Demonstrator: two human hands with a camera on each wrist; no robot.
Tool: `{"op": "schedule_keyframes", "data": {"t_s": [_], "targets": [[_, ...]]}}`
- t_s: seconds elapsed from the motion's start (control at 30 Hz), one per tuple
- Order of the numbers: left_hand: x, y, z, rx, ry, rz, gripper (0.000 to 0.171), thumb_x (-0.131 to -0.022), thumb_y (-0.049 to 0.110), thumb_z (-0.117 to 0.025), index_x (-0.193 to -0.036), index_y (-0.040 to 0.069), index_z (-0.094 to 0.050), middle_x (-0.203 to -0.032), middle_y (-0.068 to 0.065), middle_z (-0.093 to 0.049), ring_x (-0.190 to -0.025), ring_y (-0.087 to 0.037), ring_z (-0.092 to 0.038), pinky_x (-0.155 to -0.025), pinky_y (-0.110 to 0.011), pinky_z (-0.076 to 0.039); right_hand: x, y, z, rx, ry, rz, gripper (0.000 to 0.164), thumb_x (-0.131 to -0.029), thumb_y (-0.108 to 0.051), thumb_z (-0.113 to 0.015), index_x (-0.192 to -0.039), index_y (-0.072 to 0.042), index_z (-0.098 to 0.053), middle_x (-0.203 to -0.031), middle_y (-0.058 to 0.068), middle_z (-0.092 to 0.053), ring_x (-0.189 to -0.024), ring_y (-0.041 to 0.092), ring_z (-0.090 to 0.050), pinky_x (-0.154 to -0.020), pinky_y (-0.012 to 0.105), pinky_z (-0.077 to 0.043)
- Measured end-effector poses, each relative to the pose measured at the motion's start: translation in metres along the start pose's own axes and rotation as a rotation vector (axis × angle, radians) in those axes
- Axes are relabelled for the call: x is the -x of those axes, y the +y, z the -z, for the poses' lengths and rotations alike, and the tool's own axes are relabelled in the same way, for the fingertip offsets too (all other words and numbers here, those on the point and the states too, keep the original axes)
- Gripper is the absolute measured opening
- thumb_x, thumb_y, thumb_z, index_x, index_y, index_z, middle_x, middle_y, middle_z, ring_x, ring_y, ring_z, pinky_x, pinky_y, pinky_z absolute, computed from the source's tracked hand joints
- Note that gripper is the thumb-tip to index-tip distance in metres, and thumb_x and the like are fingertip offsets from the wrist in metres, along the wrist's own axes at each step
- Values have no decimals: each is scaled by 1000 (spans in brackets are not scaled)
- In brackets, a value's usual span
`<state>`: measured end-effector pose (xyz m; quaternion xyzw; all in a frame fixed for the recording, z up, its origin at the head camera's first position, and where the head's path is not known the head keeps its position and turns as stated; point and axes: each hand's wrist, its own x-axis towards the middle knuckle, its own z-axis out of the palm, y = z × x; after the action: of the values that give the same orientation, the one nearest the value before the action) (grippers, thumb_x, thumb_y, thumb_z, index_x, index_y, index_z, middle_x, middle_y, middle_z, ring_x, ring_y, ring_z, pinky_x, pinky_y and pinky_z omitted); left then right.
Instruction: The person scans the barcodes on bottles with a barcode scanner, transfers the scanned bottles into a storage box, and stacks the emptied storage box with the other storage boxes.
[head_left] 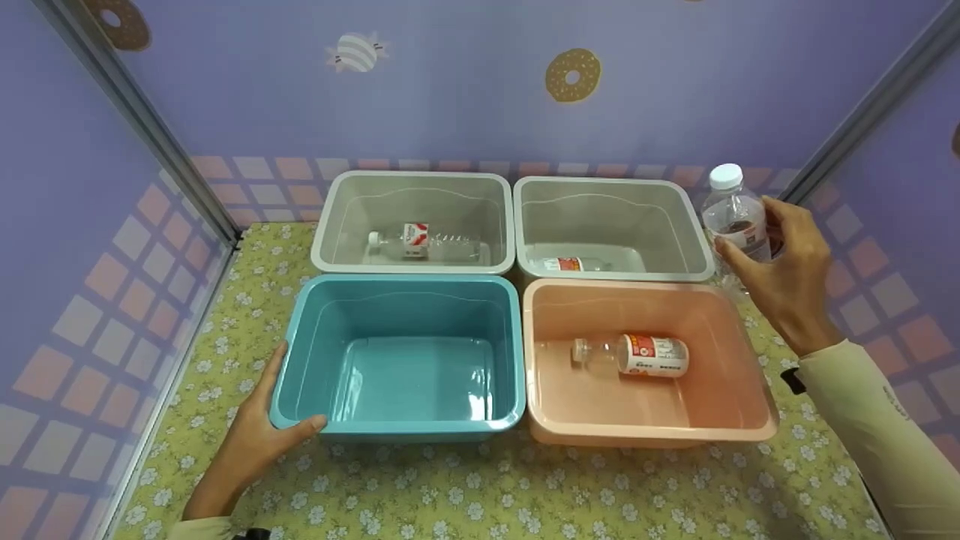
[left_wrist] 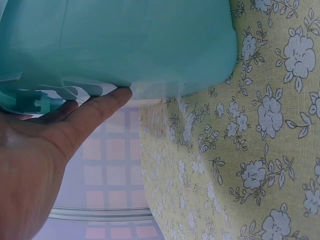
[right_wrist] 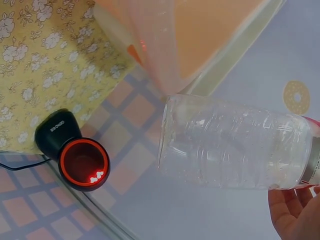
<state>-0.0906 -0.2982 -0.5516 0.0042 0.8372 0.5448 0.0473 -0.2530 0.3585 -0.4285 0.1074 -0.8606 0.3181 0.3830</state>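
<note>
My right hand point(head_left: 795, 262) grips a clear plastic bottle point(head_left: 731, 210) with a white cap, held upright beside the back right basin. Its ribbed lower body fills the middle of the right wrist view, and fingers point(right_wrist: 287, 215) show at its label. My left hand point(head_left: 259, 427) rests at the front left corner of a blue basin point(head_left: 397, 427). The thumb lies on the rim; straight fingers point(left_wrist: 97, 112) touch the outer wall in the left wrist view. Inside the pink basin point(head_left: 652, 433) a bottle with a red and white label point(head_left: 652, 355) lies on its side.
Two grey basins stand behind: the left one point(head_left: 412, 268) holds a lying bottle point(head_left: 416, 240), the right one point(head_left: 615, 275) another bottle point(head_left: 568, 264). A black device point(right_wrist: 57, 132) with a red lit ring sits by the table edge. Walls enclose the flowered tablecloth point(head_left: 420, 495).
</note>
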Motion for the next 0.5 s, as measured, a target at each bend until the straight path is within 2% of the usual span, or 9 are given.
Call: {"op": "schedule_keyframes", "data": {"t_s": [0.23, 0.5], "targets": [[0, 1, 0, -21, 9, 0, 117, -98, 25, -84, -178, 39, 1, -180, -30, -9, -149, -68, -37, -106, -79, -49, -5, -4, -5, -6, -18, 6, 66, -81, 7, -95, -139, 15, -64, -127, 35, -67, -107, 36, -68, -90, 9, -44], [0, 2, 0, -37, 17, 6, 117, -98, 26, -84, -178, 39, 0, -180, -31, -10, -148, -68, -40, -106, -79, -49, -8, 1, -13, -7, -44, 14, 70, -81, 3, -97, -142, 13, -64, -130, 32, -67, -110, 38, -71, -89, 7, -44]]}}
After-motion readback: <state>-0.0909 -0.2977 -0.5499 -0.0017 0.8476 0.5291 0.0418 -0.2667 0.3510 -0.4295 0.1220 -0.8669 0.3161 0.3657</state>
